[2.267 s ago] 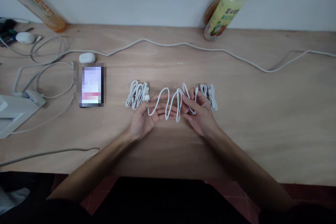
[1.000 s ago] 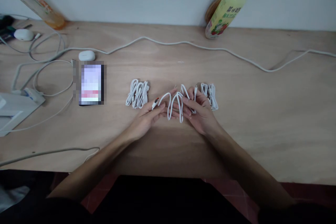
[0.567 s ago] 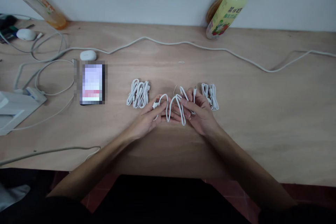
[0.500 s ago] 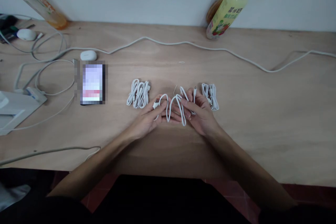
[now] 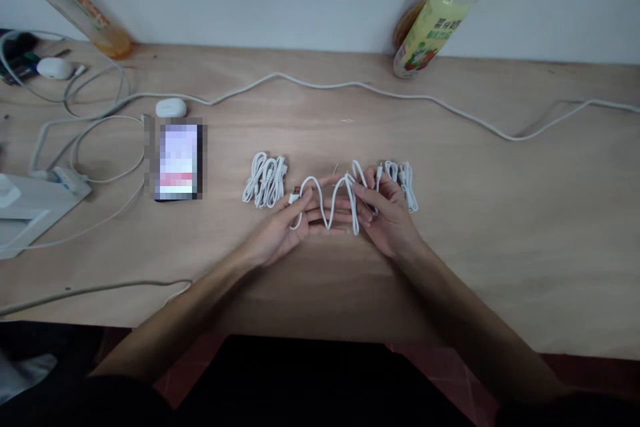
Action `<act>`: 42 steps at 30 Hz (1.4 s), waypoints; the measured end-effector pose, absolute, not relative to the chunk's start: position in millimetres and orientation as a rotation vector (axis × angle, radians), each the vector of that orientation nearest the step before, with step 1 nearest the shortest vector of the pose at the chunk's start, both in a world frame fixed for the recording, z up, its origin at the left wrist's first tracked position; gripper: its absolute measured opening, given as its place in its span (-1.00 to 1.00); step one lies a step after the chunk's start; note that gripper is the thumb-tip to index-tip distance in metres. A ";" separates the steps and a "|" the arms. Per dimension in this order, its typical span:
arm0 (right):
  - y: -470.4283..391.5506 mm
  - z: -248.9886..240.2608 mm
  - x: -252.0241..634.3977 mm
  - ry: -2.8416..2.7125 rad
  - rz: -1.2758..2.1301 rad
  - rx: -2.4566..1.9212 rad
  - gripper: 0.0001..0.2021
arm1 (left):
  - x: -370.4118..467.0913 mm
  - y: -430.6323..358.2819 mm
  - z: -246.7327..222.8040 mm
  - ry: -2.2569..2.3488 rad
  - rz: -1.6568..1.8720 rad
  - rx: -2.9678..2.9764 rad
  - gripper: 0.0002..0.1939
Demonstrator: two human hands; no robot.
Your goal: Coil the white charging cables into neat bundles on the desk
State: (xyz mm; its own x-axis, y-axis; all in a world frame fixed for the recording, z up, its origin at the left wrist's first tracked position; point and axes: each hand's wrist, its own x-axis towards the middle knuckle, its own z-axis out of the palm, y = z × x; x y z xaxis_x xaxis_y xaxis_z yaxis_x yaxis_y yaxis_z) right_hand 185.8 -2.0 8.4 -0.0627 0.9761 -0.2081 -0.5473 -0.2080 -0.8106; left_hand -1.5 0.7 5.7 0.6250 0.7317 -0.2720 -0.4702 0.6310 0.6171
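Note:
A white cable [image 5: 327, 217] hangs in loose loops between my two hands, above the wooden table [image 5: 500, 247]. My left hand [image 5: 287, 223] pinches it by the USB plug end, thumb on top, with the other fingers stretched beneath the loops. Gathered loops are gripped between thumb and fingers of my right hand [image 5: 387, 213], and a small connector [image 5: 379, 171] sticks up there. Coiled white cables [image 5: 265, 180] lie beyond my left hand. Another coiled white bundle [image 5: 407, 187] lies just behind my right hand, partly covered by it.
A phone [image 5: 177, 160] and a white earbud case [image 5: 171, 107] lie to the left, near tangled cables and a white stand [image 5: 30, 213]. One long white cable [image 5: 350, 85] crosses the table. Orange [image 5: 110, 40] and yellow [image 5: 430, 30] bottles are by the wall.
My right hand has shifted slightly right with its loops, covering more of the right bundle. The cable between my hands is spread wider, and my left fingers are more stretched out.

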 end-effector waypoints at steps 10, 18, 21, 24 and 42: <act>-1.7 7.5 186.1 -0.645 1.590 -0.901 -0.53 | -7.8 3.7 0.8 0.455 0.669 0.524 -0.40; -1.6 8.5 187.0 -0.615 1.615 -0.897 -0.52 | -8.9 5.1 5.5 0.449 0.666 0.556 -0.34; -1.9 7.4 186.2 -0.605 1.604 -0.902 -0.52 | -7.8 5.4 6.3 0.455 0.683 0.551 -0.35; -1.9 7.4 184.8 -0.610 1.584 -0.910 -0.51 | -7.5 5.3 5.7 0.470 0.700 0.550 -0.38; -2.3 5.1 186.7 -0.658 1.582 -0.921 -0.56 | -6.5 4.8 8.4 0.595 0.853 0.538 -0.74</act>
State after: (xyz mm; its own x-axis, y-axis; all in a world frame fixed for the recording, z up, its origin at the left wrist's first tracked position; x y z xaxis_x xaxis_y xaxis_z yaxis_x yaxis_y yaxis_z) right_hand 186.7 -2.3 5.1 -0.0596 0.9757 -0.2108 -0.5380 -0.2093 -0.8166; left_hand -6.5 4.8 8.4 0.5182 0.8136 -0.2637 -0.5284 0.5470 0.6493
